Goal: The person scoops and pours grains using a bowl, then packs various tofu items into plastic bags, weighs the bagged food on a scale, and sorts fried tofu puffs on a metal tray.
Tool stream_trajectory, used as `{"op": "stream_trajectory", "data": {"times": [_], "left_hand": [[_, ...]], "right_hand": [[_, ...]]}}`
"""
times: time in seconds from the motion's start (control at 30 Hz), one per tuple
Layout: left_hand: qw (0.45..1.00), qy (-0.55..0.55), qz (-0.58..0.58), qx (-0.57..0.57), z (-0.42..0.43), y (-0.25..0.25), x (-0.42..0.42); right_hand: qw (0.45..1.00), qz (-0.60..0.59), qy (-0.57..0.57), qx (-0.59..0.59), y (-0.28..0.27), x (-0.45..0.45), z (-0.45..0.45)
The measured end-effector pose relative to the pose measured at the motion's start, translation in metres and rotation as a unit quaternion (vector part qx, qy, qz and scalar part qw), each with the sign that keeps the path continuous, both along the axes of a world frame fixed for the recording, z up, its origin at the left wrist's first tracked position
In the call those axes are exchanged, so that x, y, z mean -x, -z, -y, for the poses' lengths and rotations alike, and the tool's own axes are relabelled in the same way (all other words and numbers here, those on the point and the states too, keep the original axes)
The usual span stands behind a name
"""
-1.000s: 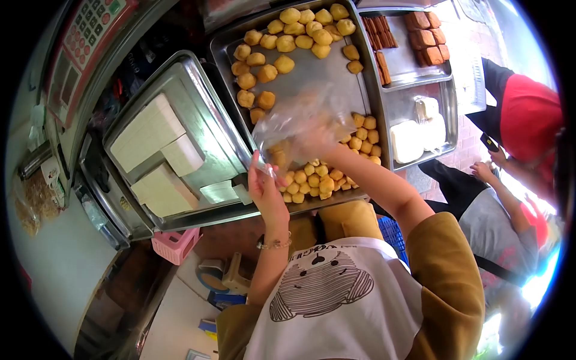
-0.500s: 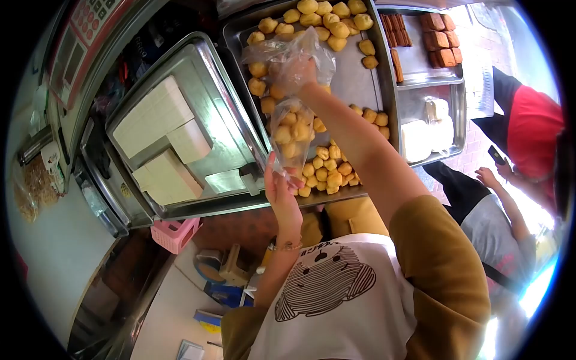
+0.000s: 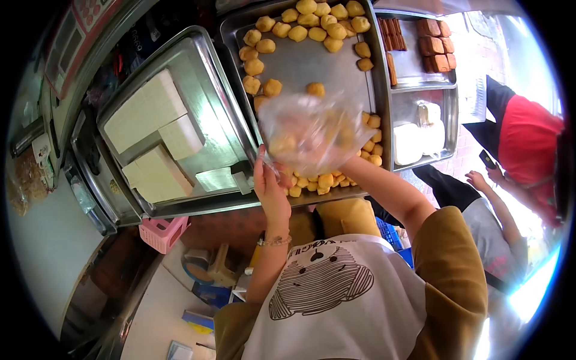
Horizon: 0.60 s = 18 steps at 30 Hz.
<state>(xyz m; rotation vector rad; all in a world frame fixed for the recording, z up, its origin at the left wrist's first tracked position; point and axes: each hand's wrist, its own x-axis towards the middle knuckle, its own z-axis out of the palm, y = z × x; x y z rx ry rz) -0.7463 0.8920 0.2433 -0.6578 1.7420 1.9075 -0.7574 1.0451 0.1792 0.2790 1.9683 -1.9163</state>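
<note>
Bagging golden tofu puffs [image 3: 333, 31], apparently mid-fill; puffs lie in the metal tray [image 3: 300, 67], lower ones partly hidden behind plastic. Left hand [image 3: 273, 195] pinches the clear plastic bag [image 3: 287, 125] at its edge. Right hand [image 3: 318, 150] blurred under plastic; grip can't be told. Next move likely calls for a steady, open mouth.

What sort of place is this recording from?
Likely a food stall or small shop counter: trays of yellow lumps and white blocks, a keypad device nearby, and people beyond the trays.
</note>
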Motion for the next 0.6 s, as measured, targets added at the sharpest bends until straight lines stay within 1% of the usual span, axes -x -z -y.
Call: {"op": "stream_trajectory", "data": {"times": [0.07,0.17,0.23,0.33,0.43,0.5,0.6], "left_hand": [[1.0,0.004,-0.016,0.015,-0.005,0.002,0.0],[0.997,0.027,-0.044,0.049,-0.004,-0.007,0.002],[0.998,0.016,-0.046,0.048,-0.003,-0.011,-0.002],[0.998,0.001,-0.051,0.028,-0.005,-0.013,-0.005],[0.999,-0.009,-0.043,-0.006,-0.011,-0.015,-0.005],[0.999,-0.02,-0.018,-0.041,-0.015,-0.008,0.0],[0.998,-0.038,0.032,-0.045,-0.025,0.007,0.008]], "right_hand": [[0.993,-0.064,-0.032,-0.095,0.003,0.0,0.009],[0.962,-0.123,-0.035,-0.24,0.015,0.001,0.01],[0.94,-0.137,-0.025,-0.311,0.025,0.004,0.002],[0.921,-0.127,0.009,-0.369,0.025,0.009,-0.016],[0.928,-0.107,0.066,-0.35,0.006,0.008,-0.04],[0.941,-0.097,0.107,-0.306,-0.011,0.01,-0.061],[0.955,-0.076,0.146,-0.248,-0.028,0.013,-0.093]]}}
